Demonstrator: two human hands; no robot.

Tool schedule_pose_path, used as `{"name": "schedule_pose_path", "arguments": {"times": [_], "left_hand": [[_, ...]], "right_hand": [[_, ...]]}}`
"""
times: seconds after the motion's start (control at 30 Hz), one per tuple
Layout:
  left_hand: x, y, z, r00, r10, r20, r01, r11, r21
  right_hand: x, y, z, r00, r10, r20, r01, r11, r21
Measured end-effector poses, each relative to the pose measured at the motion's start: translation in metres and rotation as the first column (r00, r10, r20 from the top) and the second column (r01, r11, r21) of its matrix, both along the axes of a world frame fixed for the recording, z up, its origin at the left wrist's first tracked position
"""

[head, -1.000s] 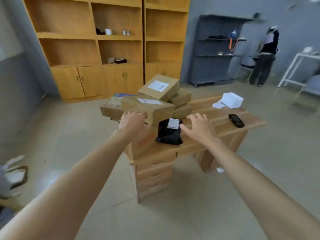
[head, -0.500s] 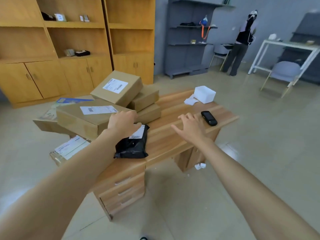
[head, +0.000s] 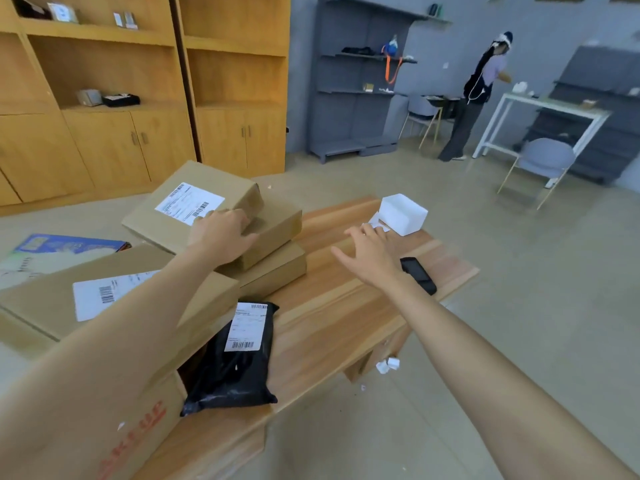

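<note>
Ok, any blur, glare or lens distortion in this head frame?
Head view: soft, even light, no glare; wide-angle stretch swells the forearms and leans the wooden cabinets; the label on the top box by the left hand is too soft to read.

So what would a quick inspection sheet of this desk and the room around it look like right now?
Surface: wooden desk, parcels crowding its left side.
Job's things: top labelled box on a stack of cardboard boxes; large labelled box nearer; black mailer bag at the front edge.
Clutter: white box, black handheld device, paper scraps on the floor.
Hands: left hand rests on the top labelled box's near corner; right hand open, fingers spread, over the desk.
Cables: nothing seen on the desk.
Surroundings: wooden cabinets, grey shelving, a person standing at a white table, a chair.
</note>
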State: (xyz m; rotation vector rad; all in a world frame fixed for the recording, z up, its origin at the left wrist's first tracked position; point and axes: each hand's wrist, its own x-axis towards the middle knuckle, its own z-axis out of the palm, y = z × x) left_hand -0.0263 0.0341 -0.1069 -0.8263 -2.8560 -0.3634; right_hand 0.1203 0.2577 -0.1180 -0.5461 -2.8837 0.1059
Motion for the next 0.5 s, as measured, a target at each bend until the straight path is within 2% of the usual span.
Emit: {"name": "schedule_pose_path", "arguments": {"times": [0.3, 0.5], "left_hand": [[-0.074, -0.038, -0.017, 0.975, 0.221, 0.026, -0.220, 0.975, -0.045], [-0.107, -0.068, -0.030, 0.905, 0.418, 0.075, -0.413, 0.908, -0.071]], "right_hand": [[-0.118, 0.000, -0.012, 0.983, 0.182, 0.021, -0.181, 0.983, -0.017], [-0.214, -0.011, -0.019, 0.932, 0.363, 0.000, -0.362, 0.932, -0.013]]}}
